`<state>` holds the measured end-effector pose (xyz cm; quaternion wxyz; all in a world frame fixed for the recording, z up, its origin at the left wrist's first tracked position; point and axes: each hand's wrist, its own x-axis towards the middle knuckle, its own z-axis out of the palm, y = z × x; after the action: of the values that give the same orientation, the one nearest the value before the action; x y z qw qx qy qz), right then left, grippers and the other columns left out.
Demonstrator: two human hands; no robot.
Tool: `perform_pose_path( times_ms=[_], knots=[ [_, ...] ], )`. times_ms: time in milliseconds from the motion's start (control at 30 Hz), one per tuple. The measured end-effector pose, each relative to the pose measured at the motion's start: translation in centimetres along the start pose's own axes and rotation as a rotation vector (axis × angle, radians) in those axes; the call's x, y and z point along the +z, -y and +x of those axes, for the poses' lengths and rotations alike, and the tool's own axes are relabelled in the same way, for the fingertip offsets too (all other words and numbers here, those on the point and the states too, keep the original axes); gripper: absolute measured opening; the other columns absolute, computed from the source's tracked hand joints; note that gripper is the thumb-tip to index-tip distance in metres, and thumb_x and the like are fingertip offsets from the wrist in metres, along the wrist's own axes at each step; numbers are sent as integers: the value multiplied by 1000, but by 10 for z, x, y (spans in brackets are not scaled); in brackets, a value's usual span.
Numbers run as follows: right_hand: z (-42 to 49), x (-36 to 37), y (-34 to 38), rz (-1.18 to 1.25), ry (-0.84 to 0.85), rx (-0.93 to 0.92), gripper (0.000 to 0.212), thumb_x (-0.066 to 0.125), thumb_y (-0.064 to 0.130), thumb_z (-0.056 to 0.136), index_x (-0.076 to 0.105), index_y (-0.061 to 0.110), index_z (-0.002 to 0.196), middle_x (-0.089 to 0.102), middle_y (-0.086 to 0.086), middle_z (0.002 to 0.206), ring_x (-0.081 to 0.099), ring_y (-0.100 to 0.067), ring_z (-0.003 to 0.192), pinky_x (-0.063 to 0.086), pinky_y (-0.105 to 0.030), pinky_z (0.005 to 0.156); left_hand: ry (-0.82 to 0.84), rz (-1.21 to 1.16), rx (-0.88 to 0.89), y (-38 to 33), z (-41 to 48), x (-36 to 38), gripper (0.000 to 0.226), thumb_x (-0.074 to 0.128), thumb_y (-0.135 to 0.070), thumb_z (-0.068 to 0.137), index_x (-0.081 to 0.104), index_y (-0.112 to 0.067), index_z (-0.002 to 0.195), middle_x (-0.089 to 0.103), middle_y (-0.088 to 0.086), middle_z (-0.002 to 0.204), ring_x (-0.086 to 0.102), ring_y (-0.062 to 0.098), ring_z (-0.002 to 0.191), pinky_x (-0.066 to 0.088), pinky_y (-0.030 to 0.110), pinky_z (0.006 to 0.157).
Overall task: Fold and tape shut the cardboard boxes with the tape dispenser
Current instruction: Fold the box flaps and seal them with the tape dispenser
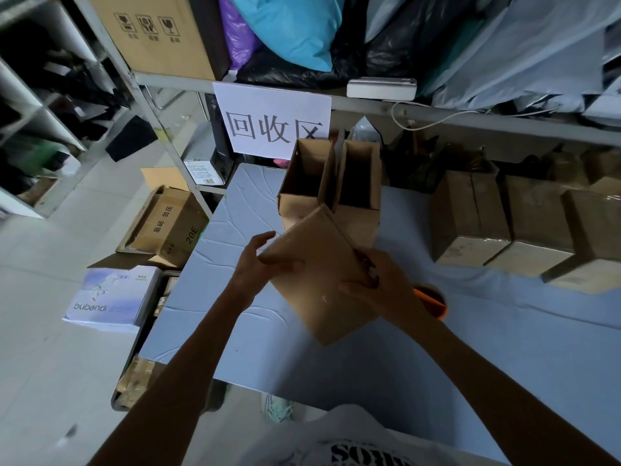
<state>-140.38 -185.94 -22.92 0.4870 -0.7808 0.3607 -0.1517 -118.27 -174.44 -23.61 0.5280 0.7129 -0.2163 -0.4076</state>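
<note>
Creased blue tabletop (235,210), flat-sided cardboard box (319,290)

Plain brown cardboard box (322,280), pale blue-grey table (235,210), orange tape dispenser (434,300), white sign (272,105) (black printed characters), turquoise bag (292,25), purple bag (235,31), white shirt (363,428) with black lettering, pale grey floor (33,331).

I'm seeing a white paper sign (272,119) with three big black characters hanging from the metal shelf rail (470,121). On the shelf sits a white oblong block (381,88), with a white cable (437,124) trailing below. A blue bag (295,25), purple bag (235,38) and black bag (396,35) are piled above. Down left on the floor is a white bubandi box (114,297).
</note>
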Motion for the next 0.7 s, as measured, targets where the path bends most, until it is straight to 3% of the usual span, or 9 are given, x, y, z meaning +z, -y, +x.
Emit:
perform_pose_path(
  times_ms=[100, 167, 233, 367, 467, 533, 633, 700],
  knots=[
    [-2, 12, -3, 1, 13, 20, 78, 73, 35, 80, 29, 25, 144, 58, 1, 110, 59, -13, 99, 46, -15, 81, -170, -104, 27, 4, -4, 12, 76, 84, -42, 51, 49, -23, 116, 59, -10, 105, 65, 2, 82, 50, 11, 55],
    [-5, 19, -7, -1, 100, 71, 94, 70, 42, 82, 7, 29, 151, 62, -3, 108, 63, -13, 92, 52, -24, 77, -162, -112, 26, 9, -5, 20, 73, 82, -49, 52, 51, -26, 114, 61, -14, 102, 65, -5, 78, 49, 10, 52],
    [-10, 27, -14, 20, 129, 100, 100, 70, 45, 80, 1, 34, 151, 62, -4, 114, 64, -10, 89, 54, -21, 69, -115, -75, 15, 16, -3, 26, 70, 82, -48, 58, 52, -29, 118, 62, -13, 108, 66, 2, 88, 53, 15, 57],
    [-15, 39, -35, 98, 78, 204, 101, 76, 38, 77, 8, 30, 152, 43, -6, 139, 54, -24, 116, 52, -42, 91, -45, 111, -77, 36, 5, 34, 79, 83, -36, 69, 45, -22, 137, 53, 0, 128, 59, 20, 109, 57, 37, 83],
    [-18, 40, -49, 236, 85, 248, 87, 75, 19, 81, 22, 22, 150, 48, -6, 135, 56, -16, 109, 53, -25, 81, -46, 131, -118, 56, -1, 36, 80, 81, -35, 72, 42, -20, 140, 56, 0, 130, 60, 18, 109, 55, 28, 78],
    [-21, 39, -57, 308, 79, 302, 78, 73, 11, 82, 30, 19, 145, 51, -11, 130, 58, -18, 105, 56, -30, 80, -52, 132, -146, 65, -6, 38, 76, 78, -31, 77, 40, -18, 142, 57, 0, 131, 60, 18, 110, 53, 25, 75],
    [-21, 39, -63, 316, 130, 417, 70, 73, 14, 82, 35, 17, 141, 53, -12, 123, 58, -28, 105, 55, -45, 83, -36, 307, -148, 63, -8, 45, 62, 68, -29, 86, 41, -18, 141, 56, 6, 133, 57, 24, 117, 53, 38, 88],
    [-20, 41, -66, 326, 168, 448, 62, 70, 18, 85, 38, 18, 138, 55, -6, 116, 59, -25, 102, 56, -36, 77, -78, 515, -70, 59, -9, 53, 66, 64, -32, 89, 32, -20, 146, 47, 8, 143, 47, 29, 128, 43, 46, 103]
  ],
)
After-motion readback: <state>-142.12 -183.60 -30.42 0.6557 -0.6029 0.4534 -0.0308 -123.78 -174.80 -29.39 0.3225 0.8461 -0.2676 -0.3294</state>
